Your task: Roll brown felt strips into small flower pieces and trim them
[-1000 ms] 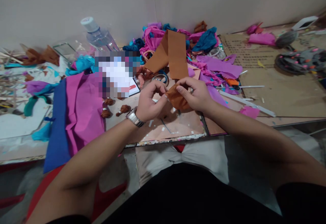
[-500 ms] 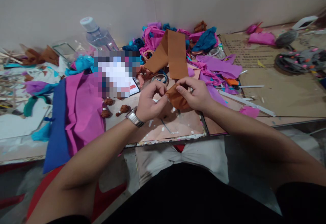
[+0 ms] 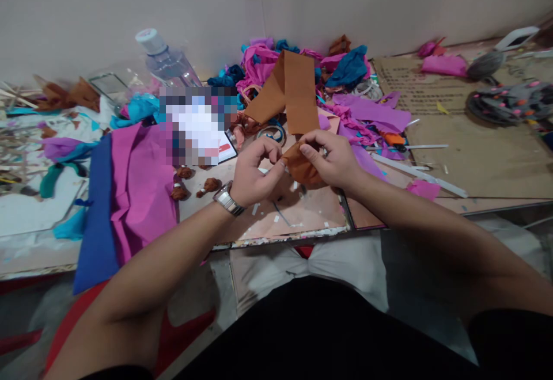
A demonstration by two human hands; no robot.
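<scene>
Both hands meet over the middle of the table around a bunched piece of brown crepe paper [image 3: 302,168]. My left hand [image 3: 253,171], with a metal watch on its wrist, pinches the paper's left end with curled fingers. My right hand [image 3: 332,158] wraps over the paper from the right, thumb on top. Just behind them a long brown paper strip [image 3: 294,93] lies folded in a peak. Three small brown paper buds [image 3: 194,184] lie on the board to the left of my left hand.
Pink and blue paper sheets [image 3: 129,190] hang over the table's front edge at left. A plastic bottle [image 3: 166,60] stands at the back left. Crumpled pink, purple and blue paper [image 3: 341,80] is heaped by the wall. Brown cardboard [image 3: 470,155] covers the right side.
</scene>
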